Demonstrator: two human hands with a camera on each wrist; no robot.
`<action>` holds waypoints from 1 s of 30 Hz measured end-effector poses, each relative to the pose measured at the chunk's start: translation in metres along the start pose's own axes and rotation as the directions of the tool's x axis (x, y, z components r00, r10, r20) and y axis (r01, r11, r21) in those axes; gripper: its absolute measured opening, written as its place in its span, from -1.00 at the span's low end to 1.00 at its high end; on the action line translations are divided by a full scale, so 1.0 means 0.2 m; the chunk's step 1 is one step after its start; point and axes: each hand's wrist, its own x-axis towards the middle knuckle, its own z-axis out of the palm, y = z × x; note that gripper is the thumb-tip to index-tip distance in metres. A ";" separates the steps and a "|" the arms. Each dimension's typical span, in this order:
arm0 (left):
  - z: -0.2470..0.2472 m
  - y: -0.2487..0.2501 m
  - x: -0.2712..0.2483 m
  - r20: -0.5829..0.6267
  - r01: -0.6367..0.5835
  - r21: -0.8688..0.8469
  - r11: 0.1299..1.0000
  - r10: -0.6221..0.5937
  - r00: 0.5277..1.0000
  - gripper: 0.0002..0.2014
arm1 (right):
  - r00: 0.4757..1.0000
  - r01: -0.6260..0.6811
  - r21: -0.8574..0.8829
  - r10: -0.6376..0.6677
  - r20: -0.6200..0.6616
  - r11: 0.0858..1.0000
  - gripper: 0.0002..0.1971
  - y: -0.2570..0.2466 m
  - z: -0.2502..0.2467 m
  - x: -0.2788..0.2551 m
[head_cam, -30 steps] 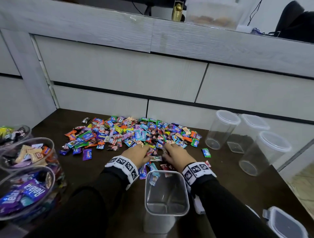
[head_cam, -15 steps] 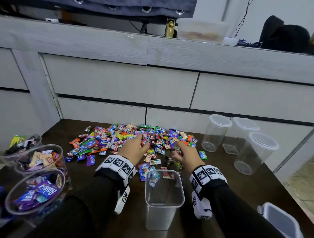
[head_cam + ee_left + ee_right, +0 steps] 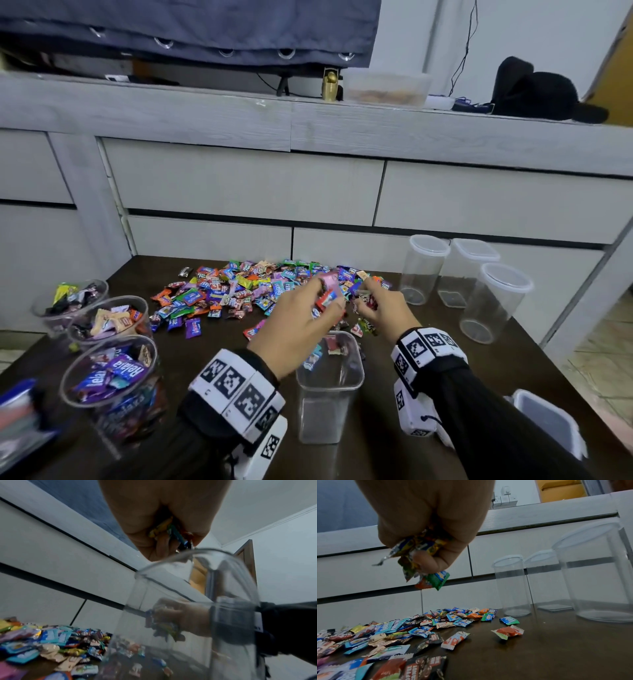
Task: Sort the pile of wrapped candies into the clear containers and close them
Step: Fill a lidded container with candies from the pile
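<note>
far-L tubs point(image 3: 109, 370): 3 open round clear tubs at table's 9 o'clock edge, each w/ candies inside; nearest one has purple wrappers.
table point(image 3: 428, 346): dark brown, grey drawer fronts behind at 12.
candy pile point(image 3: 239, 291): loose wrapped candies, mixed colours, spread from centre toward 12 o'clock; a few strays at its 3 o'clock side.
L hand point(image 3: 301, 329): raised above table, just at 10 o'clock of the square tub's mouth; fingers curled tight round a bunch of candies point(image 3: 169, 534), red/blue/yellow wrappers poking out.
square tub point(image 3: 329, 387): clear, open, upright, at 6 o'clock near the person; a few candies at its rim/inside, can't tell which.
R hand point(image 3: 380, 308): lifted over pile's 3 o'clock edge, apart from L hand; fingers closed in a fist on a candy cluster point(image 3: 426, 561), green wrapper hanging lowest.
lidded tubs point(image 3: 493, 301): 3 clear tubs, lids on, upright at 2 o'clock, close together.
loose lid point(image 3: 544, 421): at 4 o'clock, near table edge.
</note>
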 end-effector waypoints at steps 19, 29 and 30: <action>0.14 -0.03 -0.10 0.019 0.056 0.150 0.987 -0.059 0.998 -0.71 | 0.998 0.026 -0.032 -0.024 0.065 0.999 -0.93 -0.06 -0.04 -0.10; 0.13 -0.01 -0.09 0.118 0.007 0.484 0.875 -0.073 0.990 -0.73 | 0.999 0.036 -0.065 -0.033 0.037 0.997 -0.84 -0.03 -0.05 -0.09; 0.13 -0.02 -0.08 0.131 0.004 0.495 0.869 -0.079 0.988 -0.70 | 0.999 0.036 -0.068 -0.034 0.032 0.997 -0.86 -0.02 -0.05 -0.09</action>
